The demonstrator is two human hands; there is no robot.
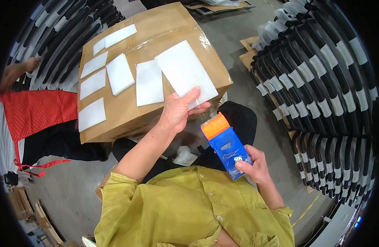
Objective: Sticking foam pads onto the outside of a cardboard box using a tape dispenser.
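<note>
My left hand (177, 108) pinches the near edge of a white foam sheet (185, 68), thumb on top and fingers beneath. The sheet reaches out over the top of a brown cardboard box (164, 35). In my right hand (255, 164) is a blue and orange tape dispenser (227, 144), its toothed metal edge pointing up toward the sheet's near corner. A small gap shows between the teeth and my left fingers. Beside the held sheet lies another white sheet (150, 82), and a thicker white piece (120, 74) is left of that.
More white pieces (92, 114) line the box's left side. Stacked black curved tubes with white wraps (317, 70) stand at right, and similar tubes (66, 37) at far left. A co-worker's hand (32, 64) and red apron (41, 115) are at left.
</note>
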